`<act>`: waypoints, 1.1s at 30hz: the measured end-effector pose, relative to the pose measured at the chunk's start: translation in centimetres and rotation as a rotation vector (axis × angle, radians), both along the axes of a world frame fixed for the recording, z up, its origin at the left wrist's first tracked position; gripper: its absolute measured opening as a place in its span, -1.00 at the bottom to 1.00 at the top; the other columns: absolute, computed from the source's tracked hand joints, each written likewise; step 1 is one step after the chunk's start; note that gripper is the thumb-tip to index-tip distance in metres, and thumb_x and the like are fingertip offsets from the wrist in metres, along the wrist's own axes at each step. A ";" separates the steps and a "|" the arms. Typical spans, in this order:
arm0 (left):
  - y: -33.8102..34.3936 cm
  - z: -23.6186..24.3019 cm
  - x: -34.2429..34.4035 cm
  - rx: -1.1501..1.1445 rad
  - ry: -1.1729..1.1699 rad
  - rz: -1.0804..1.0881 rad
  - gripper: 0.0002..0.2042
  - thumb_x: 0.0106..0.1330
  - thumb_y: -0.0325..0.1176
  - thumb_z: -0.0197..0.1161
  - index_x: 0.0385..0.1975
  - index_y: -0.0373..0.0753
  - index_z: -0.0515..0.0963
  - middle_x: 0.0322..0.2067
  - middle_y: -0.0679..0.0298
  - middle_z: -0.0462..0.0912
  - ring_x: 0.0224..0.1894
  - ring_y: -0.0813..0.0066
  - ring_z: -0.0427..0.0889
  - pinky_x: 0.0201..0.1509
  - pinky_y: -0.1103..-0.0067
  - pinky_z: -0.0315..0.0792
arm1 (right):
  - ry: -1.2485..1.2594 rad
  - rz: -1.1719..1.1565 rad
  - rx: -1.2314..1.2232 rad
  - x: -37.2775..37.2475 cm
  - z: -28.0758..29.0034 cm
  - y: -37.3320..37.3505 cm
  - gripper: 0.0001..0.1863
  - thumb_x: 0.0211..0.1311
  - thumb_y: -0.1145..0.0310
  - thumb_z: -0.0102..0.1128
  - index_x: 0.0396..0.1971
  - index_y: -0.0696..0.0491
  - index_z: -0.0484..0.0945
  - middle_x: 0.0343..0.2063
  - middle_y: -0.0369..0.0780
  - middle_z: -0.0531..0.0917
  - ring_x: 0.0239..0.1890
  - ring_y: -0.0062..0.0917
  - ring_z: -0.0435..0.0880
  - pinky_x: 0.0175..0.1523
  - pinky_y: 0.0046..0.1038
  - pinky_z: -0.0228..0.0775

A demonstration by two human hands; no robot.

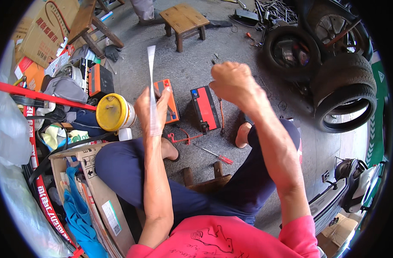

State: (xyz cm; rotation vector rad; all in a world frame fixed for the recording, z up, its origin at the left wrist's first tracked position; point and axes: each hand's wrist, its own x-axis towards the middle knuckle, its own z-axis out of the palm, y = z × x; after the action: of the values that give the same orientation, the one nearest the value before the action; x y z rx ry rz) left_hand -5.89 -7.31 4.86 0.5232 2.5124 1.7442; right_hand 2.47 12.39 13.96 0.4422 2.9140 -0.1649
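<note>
My left hand (150, 107) pinches a long, translucent, pale strip (151, 58) that rises upright above an orange-and-black battery (173, 107) on the floor. My right hand (233, 84) is closed and raised to the right; what is inside its fingers is hidden. Beside the orange battery, a red-topped black battery (203, 105) lies below and left of my right hand, with red leads (186, 140) around them. A red-handled screwdriver (225, 159) rests on the floor between my feet.
Tyres (344, 92) pile up at the right. A wooden stool (183, 18) stands ahead, near another person's leg (142, 8). A yellow-lidded bucket (111, 112), clutter and another battery (99, 79) crowd the left. Cardboard boxes (97, 185) sit beside my left leg.
</note>
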 end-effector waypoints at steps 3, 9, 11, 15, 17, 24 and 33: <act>0.7 1.4 -1.5 -0.293 0.085 -0.019 -0.67 0.29 -0.19 0.31 -0.50 -0.39 0.52 -0.65 0.24 0.47 -0.57 0.44 0.49 -0.45 0.32 0.36 | -0.079 0.000 -0.048 -2.7 -6.3 -1.4 -0.77 0.06 0.45 0.10 -0.31 0.09 0.69 -0.29 -0.05 0.74 -0.21 -0.19 0.76 -0.16 -0.18 0.62; -0.3 1.8 0.5 0.176 -0.300 -0.099 -0.74 0.42 -0.22 0.20 -0.30 -0.32 0.62 -0.43 0.23 0.69 -0.39 0.52 0.67 -0.40 0.63 0.48 | 0.382 -0.118 -0.810 -2.4 -22.5 -8.0 -0.70 -0.03 0.35 0.29 -0.24 0.12 0.67 -0.38 0.01 0.71 -0.29 -0.15 0.72 -0.14 -0.23 0.56; -1.7 0.5 0.4 0.179 -0.362 -0.204 -0.76 0.43 -0.31 0.17 -0.04 -0.32 0.56 -0.22 0.16 0.68 -0.14 0.45 0.67 -0.14 0.57 0.59 | 0.391 -0.213 -0.913 -1.3 -23.0 -10.5 -0.69 0.02 0.34 0.29 -0.18 0.07 0.64 -0.42 -0.02 0.70 -0.30 -0.14 0.70 -0.15 -0.21 0.54; -1.9 0.2 1.4 0.220 -0.233 -0.386 -0.65 0.46 -0.49 0.02 0.22 -0.30 0.35 0.08 0.04 0.51 0.10 0.31 0.56 0.14 0.42 0.52 | 0.372 -0.207 -0.797 -1.0 -23.5 -10.8 -0.71 0.08 0.30 0.28 -0.18 0.05 0.62 -0.35 -0.04 0.65 -0.26 -0.14 0.68 -0.14 -0.19 0.53; -1.6 0.5 1.6 0.122 -0.239 -0.339 -0.65 0.45 -0.53 0.00 0.21 -0.32 0.35 0.09 0.02 0.51 0.11 0.29 0.56 0.16 0.41 0.52 | 0.387 -0.157 -0.684 -1.4 -23.6 -10.8 -0.72 0.10 0.27 0.28 -0.19 0.04 0.61 -0.31 -0.05 0.63 -0.24 -0.14 0.67 -0.13 -0.18 0.53; -0.5 -0.4 1.9 -0.008 0.142 0.146 -0.85 0.23 -0.49 0.36 -0.26 -0.35 0.58 -0.57 0.14 0.64 -0.58 0.36 0.64 -0.47 0.46 0.47 | 0.382 -0.196 -0.639 -2.2 -23.7 -11.7 -0.77 0.01 0.35 0.32 -0.29 0.07 0.63 -0.26 0.00 0.59 -0.23 -0.10 0.66 -0.12 -0.18 0.55; 0.0 -0.3 1.4 0.028 0.119 0.180 -0.62 0.25 -0.19 0.41 -0.67 -0.35 0.54 -0.68 0.31 0.41 -0.56 0.55 0.42 -0.45 0.47 0.30 | 0.484 -0.176 -0.619 -3.4 -24.2 -13.2 -0.90 0.00 0.53 0.11 -0.43 0.14 0.54 -0.34 0.02 0.55 -0.29 -0.07 0.63 -0.19 -0.11 0.52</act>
State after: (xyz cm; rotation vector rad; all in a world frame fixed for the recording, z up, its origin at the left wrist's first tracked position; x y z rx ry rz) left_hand -4.50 -7.34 4.59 0.4263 2.6971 1.8629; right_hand -0.93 -0.78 -10.28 0.6060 3.0213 -1.3158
